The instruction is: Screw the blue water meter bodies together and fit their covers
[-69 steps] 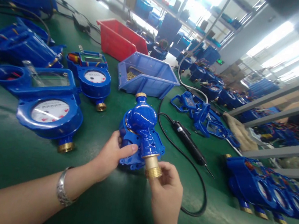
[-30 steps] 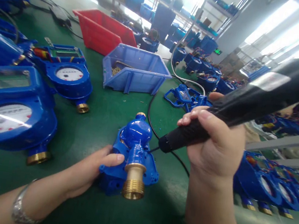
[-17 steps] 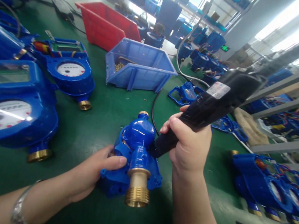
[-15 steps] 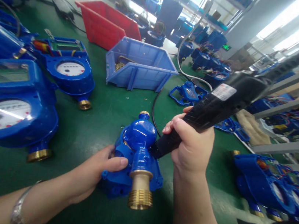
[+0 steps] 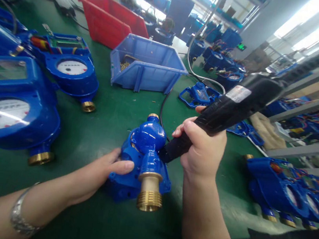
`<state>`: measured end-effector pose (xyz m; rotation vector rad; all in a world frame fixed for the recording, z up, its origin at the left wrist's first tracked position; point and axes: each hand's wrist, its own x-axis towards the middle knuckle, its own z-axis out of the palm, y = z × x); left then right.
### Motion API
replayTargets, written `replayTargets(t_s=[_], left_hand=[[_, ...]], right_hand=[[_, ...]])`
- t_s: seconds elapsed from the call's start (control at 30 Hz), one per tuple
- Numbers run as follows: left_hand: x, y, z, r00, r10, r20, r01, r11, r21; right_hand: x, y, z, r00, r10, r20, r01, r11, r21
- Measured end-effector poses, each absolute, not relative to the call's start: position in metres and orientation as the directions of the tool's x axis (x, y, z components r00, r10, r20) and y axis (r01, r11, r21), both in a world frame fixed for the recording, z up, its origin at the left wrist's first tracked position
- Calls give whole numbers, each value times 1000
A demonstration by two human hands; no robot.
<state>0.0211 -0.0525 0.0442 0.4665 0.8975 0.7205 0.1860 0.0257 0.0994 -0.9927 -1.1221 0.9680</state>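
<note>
1. Blue meter (image 5: pixel 150 132), one. On the green worktop (image 5: pixel 86 220), between the two hands, its rounded underside and pipe uppermost, the threaded brass end (image 5: pixel 149 201) toward the wearer. Probably heavy for its bulk, with metal in the pipe; stiff throughout. The glossy blue coat is likely slippery, the threads likely to give better purchase. The thinner housing edges and any glass on the hidden side are perhaps the fragile parts. Best hold, by judgement: the pipe body for lifting, the broad housing for steadying.

2. Left hand (image 5: pixel 104 173). Grasping the meter's housing at its left side, thumb over the edge; fingers mostly hidden.

3. Right hand (image 5: pixel 204 151). Wrapped firmly around a black power driver (image 5: pixel 236 98), tilted, its nose against or just beside the meter's right side; the tip is hidden, so contact cannot be told.

4. Blue bin (image 5: pixel 157 80). Open-topped, beyond the meter. Contents: small brass-coloured pieces (image 5: pixel 124 66), too small to identify, heaped at the low left end, and a bent rod (image 5: pixel 132 57).

5. Red bin (image 5: pixel 108 29). Open-topped, behind and left of the blue bin; contents not visible.
</note>
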Motion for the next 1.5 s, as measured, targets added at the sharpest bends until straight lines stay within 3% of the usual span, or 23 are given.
replayTargets(t_s=[0.13,0.3,0.7,0.93,1.2,1.5], left_hand=[[25,-53,43,406,748,-525,-393,661,639],[26,-55,41,423,740,-523,-358,667,653],[23,-55,44,443,741,-504,-313,655,688],[27,-58,42,420,750,-510,-386,657,648],[37,-62,43,318,771,-551,-463,634,620],[38,-67,49,251,774,-581,-414,628,659]], right_hand=[[196,22,123,35,951,308,-151,310,-939],[212,-6,164,157,871,465,-94,482,-871],[225,-37,160,234,905,355,-56,377,-925],[212,-42,132,159,960,229,-125,250,-960],[211,-48,122,210,953,219,-124,248,-961],[212,-54,116,233,945,230,-131,265,-955]])
